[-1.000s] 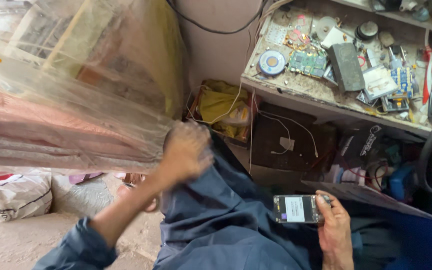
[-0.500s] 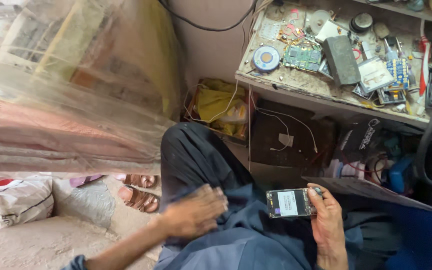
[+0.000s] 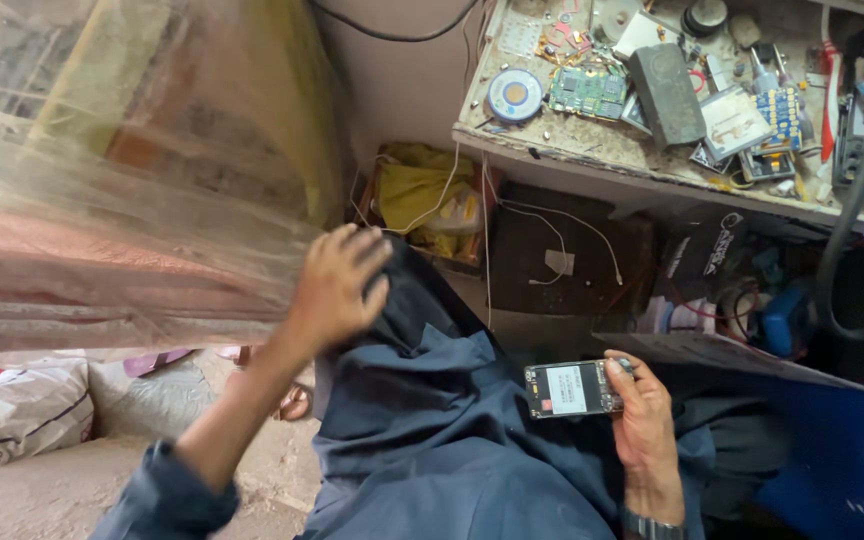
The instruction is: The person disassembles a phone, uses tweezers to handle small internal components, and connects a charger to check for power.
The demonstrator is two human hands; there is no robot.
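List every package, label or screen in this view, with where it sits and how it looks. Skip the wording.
Opened phone: in the right hand above the lap; dark rectangle bearing a white label with a small red patch.
Black bag: under the workbench; dark, with white print.
Yellow plastic bag: beneath the bench's left end; crumpled.
White sack: on the floor at left; white with a red stripe.
No lit screen shows.
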